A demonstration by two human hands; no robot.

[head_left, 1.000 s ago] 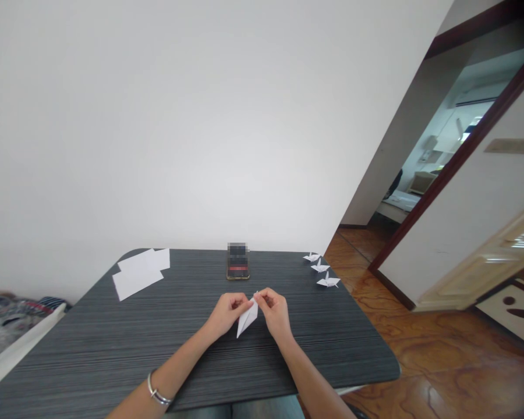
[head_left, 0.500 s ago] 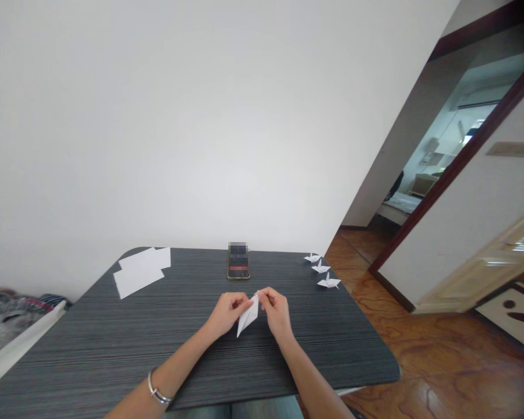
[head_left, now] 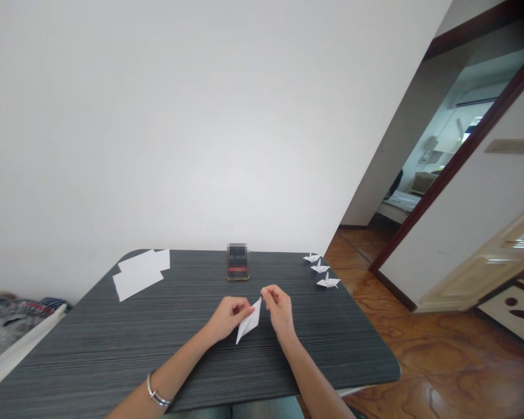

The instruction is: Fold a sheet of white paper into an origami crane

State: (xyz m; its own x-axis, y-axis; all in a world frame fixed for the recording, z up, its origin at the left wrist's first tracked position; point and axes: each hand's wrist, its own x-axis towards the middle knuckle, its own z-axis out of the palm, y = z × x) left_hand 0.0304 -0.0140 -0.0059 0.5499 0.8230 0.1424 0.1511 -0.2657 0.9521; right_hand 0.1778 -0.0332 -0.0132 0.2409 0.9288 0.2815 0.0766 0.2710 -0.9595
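Over the middle of the dark striped table (head_left: pixel 113 349), both my hands work a folded white paper piece (head_left: pixel 248 323), long and pointed. My left hand (head_left: pixel 227 317) pinches its left side, fingers closed on it. My right hand (head_left: pixel 279 305) is curled just right of its upper tip, thumb and forefinger pinched at or near that tip; whether they touch the paper is unclear. A silver bracelet (head_left: pixel 156 396) sits on my left wrist.
A phone (head_left: pixel 237 265) lies at the table's far edge. Flat white sheets (head_left: pixel 140 272) rest at the far left. Three small folded paper cranes (head_left: pixel 320 269) line the far right edge. Wooden floor and an open doorway lie to the right.
The paper piece has tilted and dropped slightly toward my left hand. My right hand has drawn a little to the right, away from the paper's top.
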